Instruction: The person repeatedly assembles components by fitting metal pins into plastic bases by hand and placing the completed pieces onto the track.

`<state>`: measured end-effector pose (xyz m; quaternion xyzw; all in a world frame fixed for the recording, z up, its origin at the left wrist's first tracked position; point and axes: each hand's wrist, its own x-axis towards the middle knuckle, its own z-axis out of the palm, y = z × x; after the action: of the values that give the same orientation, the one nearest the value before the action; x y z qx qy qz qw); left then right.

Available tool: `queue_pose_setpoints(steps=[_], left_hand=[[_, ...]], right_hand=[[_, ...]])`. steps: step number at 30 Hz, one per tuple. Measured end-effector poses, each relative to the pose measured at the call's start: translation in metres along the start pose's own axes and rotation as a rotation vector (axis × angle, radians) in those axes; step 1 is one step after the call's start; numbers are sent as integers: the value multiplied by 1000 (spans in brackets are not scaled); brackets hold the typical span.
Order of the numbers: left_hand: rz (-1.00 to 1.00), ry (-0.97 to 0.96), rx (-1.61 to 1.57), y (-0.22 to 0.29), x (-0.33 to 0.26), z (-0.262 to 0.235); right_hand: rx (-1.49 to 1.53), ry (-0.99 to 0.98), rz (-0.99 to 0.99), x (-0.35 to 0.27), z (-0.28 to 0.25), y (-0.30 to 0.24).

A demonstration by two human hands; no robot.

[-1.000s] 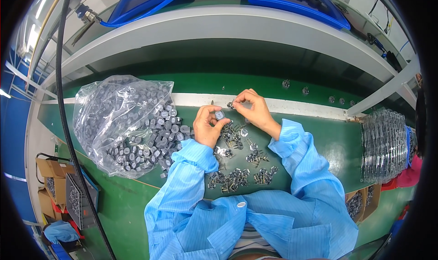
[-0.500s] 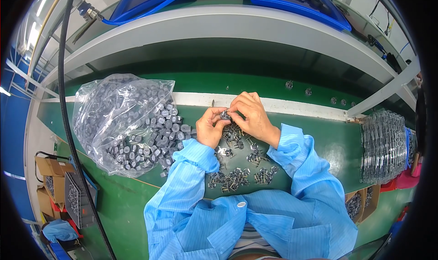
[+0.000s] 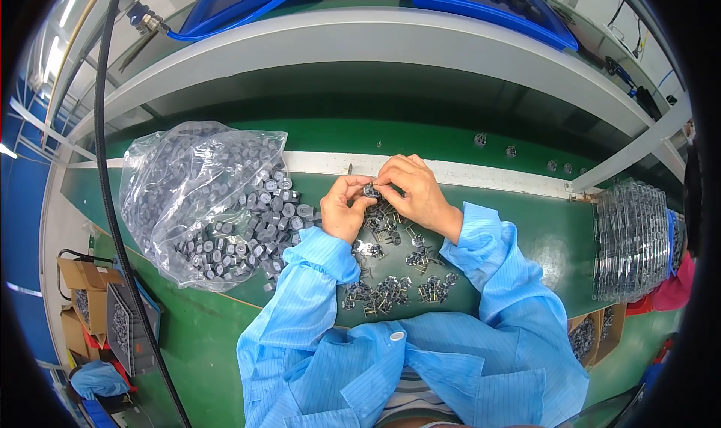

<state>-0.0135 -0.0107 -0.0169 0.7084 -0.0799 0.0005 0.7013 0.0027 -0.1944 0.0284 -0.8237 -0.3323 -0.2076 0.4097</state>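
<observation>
Between my two hands, over the green bench, is a small dark round part (image 3: 369, 191) with a shiny rim. My left hand (image 3: 343, 213) pinches it between thumb and fingertips. My right hand (image 3: 415, 194) is closed with its fingertips at the part's top right; whatever they pinch is too small to make out. Below the hands lie loose metal-and-dark parts with pins (image 3: 384, 224), and more form small heaps (image 3: 387, 294) nearer to me. Left of my left hand, grey round pieces (image 3: 288, 212) spill from a clear plastic bag (image 3: 203, 158).
A white rail (image 3: 466, 174) crosses behind my hands. Past it, several small parts (image 3: 480, 139) sit on a green strip. Stacked clear trays (image 3: 629, 240) stand at the right. A grey shelf beam (image 3: 375, 41) spans above, and a black cable (image 3: 103, 128) hangs at left.
The small parts on the green strip beyond the rail have shifted slightly to the right. My hands stay nearly in place, with a slight turn of the fingers around the round part.
</observation>
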Motion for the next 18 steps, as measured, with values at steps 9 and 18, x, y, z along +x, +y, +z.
queue_pose_setpoints(steps=[9, 18], left_hand=[[39, 31, 102, 1, 0, 2], [322, 99, 438, 4, -1, -1]], right_hand=[[-11, -16, -49, 1, -1, 1], [547, -8, 587, -8, 14, 3]])
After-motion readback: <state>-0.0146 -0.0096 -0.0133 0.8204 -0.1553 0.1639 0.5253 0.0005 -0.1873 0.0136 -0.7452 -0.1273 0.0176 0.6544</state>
